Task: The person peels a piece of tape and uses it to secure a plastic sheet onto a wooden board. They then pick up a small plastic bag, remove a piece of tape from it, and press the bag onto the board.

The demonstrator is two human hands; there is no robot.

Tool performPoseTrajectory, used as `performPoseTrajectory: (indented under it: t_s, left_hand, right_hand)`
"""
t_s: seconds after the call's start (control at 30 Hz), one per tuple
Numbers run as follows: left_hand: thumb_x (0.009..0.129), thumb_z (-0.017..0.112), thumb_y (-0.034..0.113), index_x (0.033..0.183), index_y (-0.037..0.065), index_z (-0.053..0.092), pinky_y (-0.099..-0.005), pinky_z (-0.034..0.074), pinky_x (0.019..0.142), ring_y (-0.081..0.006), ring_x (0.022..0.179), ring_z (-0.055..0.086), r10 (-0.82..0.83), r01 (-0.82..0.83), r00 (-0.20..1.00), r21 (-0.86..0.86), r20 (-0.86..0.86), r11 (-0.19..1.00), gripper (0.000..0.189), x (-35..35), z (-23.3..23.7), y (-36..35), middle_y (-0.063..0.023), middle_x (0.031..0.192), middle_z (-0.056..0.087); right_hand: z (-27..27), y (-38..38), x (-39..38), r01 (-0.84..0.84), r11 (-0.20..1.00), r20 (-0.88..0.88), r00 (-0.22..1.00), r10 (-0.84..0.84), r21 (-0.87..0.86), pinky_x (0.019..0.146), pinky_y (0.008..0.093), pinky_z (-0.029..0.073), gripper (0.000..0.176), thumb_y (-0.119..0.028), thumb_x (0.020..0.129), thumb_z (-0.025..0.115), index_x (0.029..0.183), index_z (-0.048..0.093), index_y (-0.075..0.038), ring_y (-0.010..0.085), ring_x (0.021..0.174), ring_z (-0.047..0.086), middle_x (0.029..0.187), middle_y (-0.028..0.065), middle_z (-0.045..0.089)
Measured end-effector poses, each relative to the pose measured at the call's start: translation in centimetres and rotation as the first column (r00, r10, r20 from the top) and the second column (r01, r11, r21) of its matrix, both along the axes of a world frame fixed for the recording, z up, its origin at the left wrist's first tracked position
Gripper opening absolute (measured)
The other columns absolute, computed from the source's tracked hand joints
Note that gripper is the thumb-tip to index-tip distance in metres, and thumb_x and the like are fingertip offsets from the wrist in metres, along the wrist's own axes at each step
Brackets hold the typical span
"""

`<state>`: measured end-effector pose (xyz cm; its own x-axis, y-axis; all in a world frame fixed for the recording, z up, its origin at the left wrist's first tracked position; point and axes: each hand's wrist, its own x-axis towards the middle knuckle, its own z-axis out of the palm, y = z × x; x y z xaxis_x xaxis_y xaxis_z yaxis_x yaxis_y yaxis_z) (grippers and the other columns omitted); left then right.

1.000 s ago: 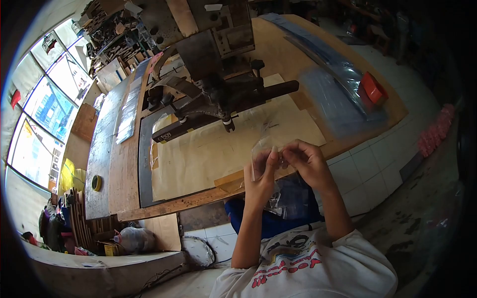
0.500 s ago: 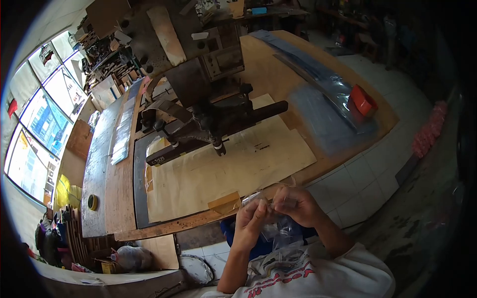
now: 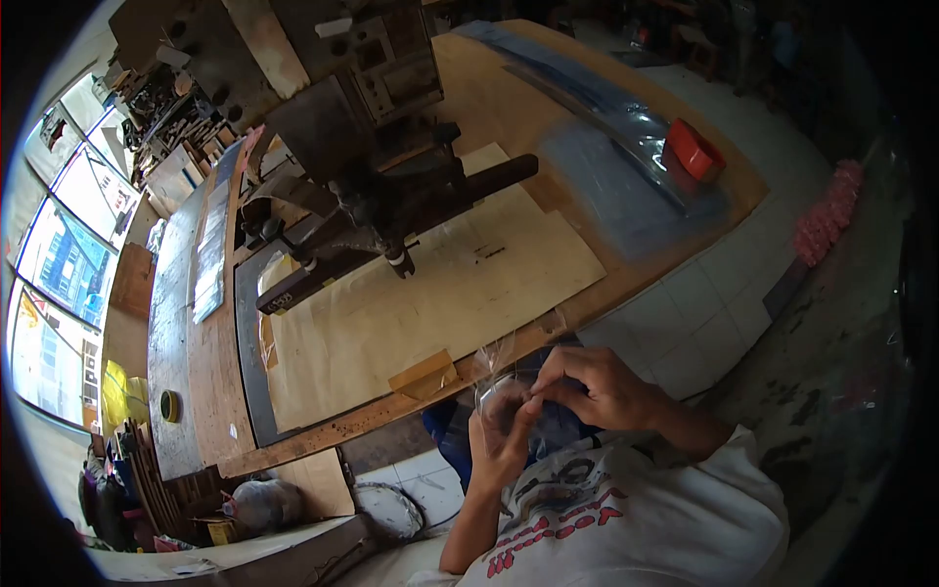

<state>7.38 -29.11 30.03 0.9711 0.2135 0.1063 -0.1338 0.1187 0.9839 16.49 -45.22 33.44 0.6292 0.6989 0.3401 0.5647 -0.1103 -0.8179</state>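
Note:
Just off the near edge of the table, my left hand (image 3: 503, 435) is closed on a crumpled piece of clear plastic film (image 3: 496, 364). My right hand (image 3: 599, 388) pinches the same film, its fingertips meeting those of the left. Thin see-through edges of the film stick up above the fingers. Its full shape cannot be made out. Past my hands, a pale sheet (image 3: 440, 303) covers the table middle, with a piece of brown tape (image 3: 424, 374) at its near edge. A dark metal press (image 3: 391, 215) with a long bar stands over the sheet.
At the right of the wooden table (image 3: 729, 210), a red tape dispenser or roll (image 3: 695, 150) sits on bluish plastic sheets (image 3: 611, 196). A yellow tape roll (image 3: 171, 406) lies on the left side. Pink material (image 3: 827, 215) is beyond the table, and a filled plastic bag (image 3: 266, 504) is below left.
The view has shifted, so the table and press appear further left and higher. My hands stay together at the film, and more of it now shows above my left fingers.

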Motion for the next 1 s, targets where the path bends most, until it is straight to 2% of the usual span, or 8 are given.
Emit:
performPoseTrajectory:
  t_s: [0.23, 0.33, 0.53, 0.63, 0.77, 0.8, 0.9, 1.0]
  left_hand:
    - [0.098, 0.068, 0.013, 0.091, 0.001, 0.06, -0.0222, 0.04, 0.067, -0.0069, 0.074, 0.05, 0.036, -0.031, 0.993, -0.039, 0.115, 0.999, 0.015, 2.3, 0.2, 0.7, 0.0013, 0.081, 0.056]
    - [0.099, 0.068, 0.015, 0.093, 0.002, 0.062, -0.022, 0.041, 0.069, -0.0058, 0.077, 0.051, 0.066, -0.06, 0.997, -0.126, 0.043, 0.99, 0.016, 3.2, 0.5, 1.1, 0.0027, 0.084, 0.058]
    - [0.1, 0.066, 0.016, 0.102, 0.002, 0.062, -0.022, 0.043, 0.074, -0.006, 0.082, 0.053, 0.042, -0.03, 0.996, -0.165, 0.073, 0.986, 0.015, 4.0, 0.2, 1.2, 0.001, 0.089, 0.06]
    - [0.103, 0.063, 0.022, 0.105, 0.001, 0.061, -0.0228, 0.043, 0.074, -0.0068, 0.081, 0.053, 0.047, -0.034, 0.998, -0.24, 0.05, 0.97, 0.022, 4.3, 0.1, 1.4, 0.0002, 0.09, 0.06]
    - [0.108, 0.05, 0.032, 0.135, -0.005, 0.053, -0.0294, 0.052, 0.075, -0.0166, 0.086, 0.065, -0.073, 0.091, 0.996, -0.426, 0.059, 0.9, 0.046, 4.7, 0.9, 2.8, -0.0102, 0.101, 0.068]
    - [0.108, 0.047, 0.033, 0.146, -0.008, 0.041, -0.0362, 0.056, 0.082, -0.0271, 0.1, 0.07, -0.116, 0.143, 0.989, -0.365, 0.096, 0.92, 0.056, 4.7, 0.8, 3.7, -0.0207, 0.119, 0.067]
    - [0.107, 0.048, 0.032, 0.146, -0.01, 0.04, -0.042, 0.056, 0.09, -0.0344, 0.111, 0.068, -0.12, 0.201, 0.975, -0.501, 0.19, 0.842, 0.058, 4.7, 0.5, 4.3, -0.0286, 0.132, 0.06]
    - [0.108, 0.041, 0.033, 0.148, -0.01, 0.032, -0.0491, 0.053, 0.099, -0.0439, 0.119, 0.062, -0.111, 0.163, 0.984, -0.45, 0.14, 0.878, 0.06, 4.9, 0.2, 4.7, -0.0359, 0.14, 0.05]
  right_hand:
    - [0.4, 0.7, 1.7, 0.037, 0.999, -0.033, 0.999, -0.036, 0.033, 0.077, 0.0307, 0.053, 0.017, -0.014, 0.097, 0.068, 0.107, 0.065, -0.002, 0.0194, 0.084, 0.068, 0.091, 0.0087, 0.07]
    - [0.4, 0.5, 2.7, 0.047, 0.974, -0.585, 0.805, 0.093, 0.221, 0.08, 0.0268, 0.052, 0.022, -0.018, 0.1, 0.066, 0.113, 0.065, 0.0, 0.0116, 0.085, 0.065, 0.092, 0.0052, 0.071]
    - [0.3, 0.9, 2.2, 0.118, 0.967, -0.58, 0.813, 0.037, 0.226, 0.08, 0.0257, 0.053, 0.023, -0.019, 0.101, 0.064, 0.113, 0.065, 0.001, 0.0087, 0.085, 0.064, 0.093, 0.0039, 0.069]
    - [-0.9, 0.7, 2.4, -0.054, 0.992, -0.507, 0.855, 0.105, 0.115, 0.08, 0.0254, 0.054, 0.022, -0.019, 0.102, 0.063, 0.112, 0.063, 0.001, 0.0095, 0.084, 0.065, 0.095, 0.0049, 0.069]
    - [-0.1, -0.2, 4.2, 0.051, 0.984, -0.527, 0.849, 0.048, 0.173, 0.079, 0.0269, 0.056, 0.019, -0.017, 0.102, 0.062, 0.11, 0.061, 0.0, 0.011, 0.086, 0.067, 0.097, 0.0066, 0.07]
    - [0.5, -0.3, 4.4, 0.068, 0.983, -0.533, 0.846, 0.034, 0.171, 0.079, 0.0274, 0.057, 0.019, -0.017, 0.102, 0.062, 0.11, 0.06, 0.0, 0.0112, 0.086, 0.068, 0.097, 0.007, 0.07]
    - [0.7, -0.9, 5.5, 0.085, 0.975, -0.527, 0.849, 0.038, 0.206, 0.077, 0.0292, 0.059, 0.018, -0.015, 0.102, 0.061, 0.111, 0.059, 0.0, 0.0121, 0.082, 0.069, 0.098, 0.0089, 0.07]
    - [0.6, -1.1, 6.1, 0.092, 0.966, -0.544, 0.837, 0.058, 0.244, 0.071, 0.0273, 0.06, 0.02, -0.015, 0.102, 0.06, 0.116, 0.059, 0.0, 0.0108, 0.075, 0.068, 0.098, 0.0096, 0.07]
